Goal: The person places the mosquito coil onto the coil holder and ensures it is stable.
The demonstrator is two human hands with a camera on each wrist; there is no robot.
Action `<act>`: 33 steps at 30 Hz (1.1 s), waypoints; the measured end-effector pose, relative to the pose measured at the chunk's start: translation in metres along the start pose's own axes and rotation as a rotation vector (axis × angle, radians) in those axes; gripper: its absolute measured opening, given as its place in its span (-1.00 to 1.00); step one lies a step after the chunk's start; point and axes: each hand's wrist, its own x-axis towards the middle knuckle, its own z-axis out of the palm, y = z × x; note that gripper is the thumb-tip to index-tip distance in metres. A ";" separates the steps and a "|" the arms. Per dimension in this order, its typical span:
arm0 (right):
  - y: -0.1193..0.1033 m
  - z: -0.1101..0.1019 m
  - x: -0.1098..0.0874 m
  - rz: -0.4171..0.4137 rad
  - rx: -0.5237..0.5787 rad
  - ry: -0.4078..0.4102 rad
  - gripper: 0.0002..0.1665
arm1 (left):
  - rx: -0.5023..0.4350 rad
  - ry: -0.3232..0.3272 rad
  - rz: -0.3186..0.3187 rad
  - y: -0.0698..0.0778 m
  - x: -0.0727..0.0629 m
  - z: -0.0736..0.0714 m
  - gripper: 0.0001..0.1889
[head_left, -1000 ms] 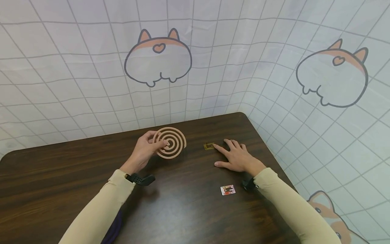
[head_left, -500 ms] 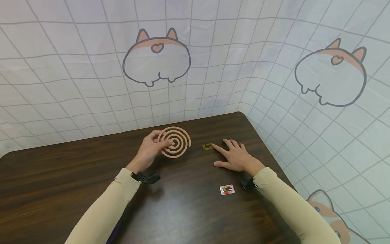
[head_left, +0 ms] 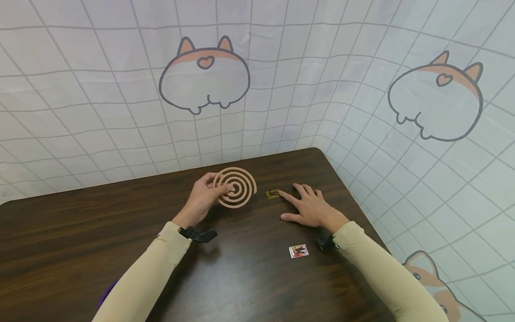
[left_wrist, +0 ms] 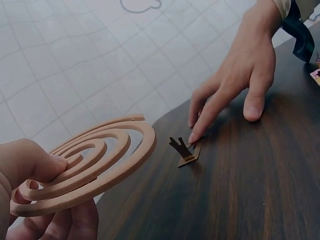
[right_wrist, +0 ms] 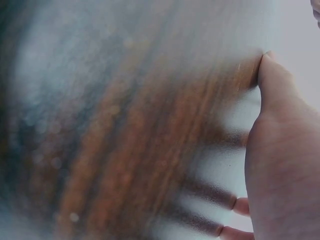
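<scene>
A tan mosquito coil [left_wrist: 115, 178] is pinched in my left hand [head_left: 201, 194], thumb on top near its centre and fingers underneath, above the table. To its right, a small brass-coloured coil stand [head_left: 272, 194] lies on the table. The left wrist view shows its forked prong [left_wrist: 180, 147] bent up from the flat base. My right hand [head_left: 313, 208] is spread low over the table, and its index fingertip touches the stand's right edge. In the right wrist view the thumb and several fingertips meet the glossy tabletop, while the stand is out of sight there.
On the dark wood-grain table [head_left: 80, 228], a small printed card [head_left: 298, 251] lies nearer than the right hand. Part of a purple thing [head_left: 105, 294] shows beside the left sleeve. A white grid-patterned curtain [head_left: 281, 80] stands behind and to the right of the table.
My left hand has carried the mosquito coil to the right, closer to the stand. The right hand keeps its place at the stand.
</scene>
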 end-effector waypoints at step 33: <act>0.003 0.004 0.002 -0.001 -0.011 -0.003 -0.05 | -0.087 0.005 -0.036 -0.019 0.022 0.024 -0.44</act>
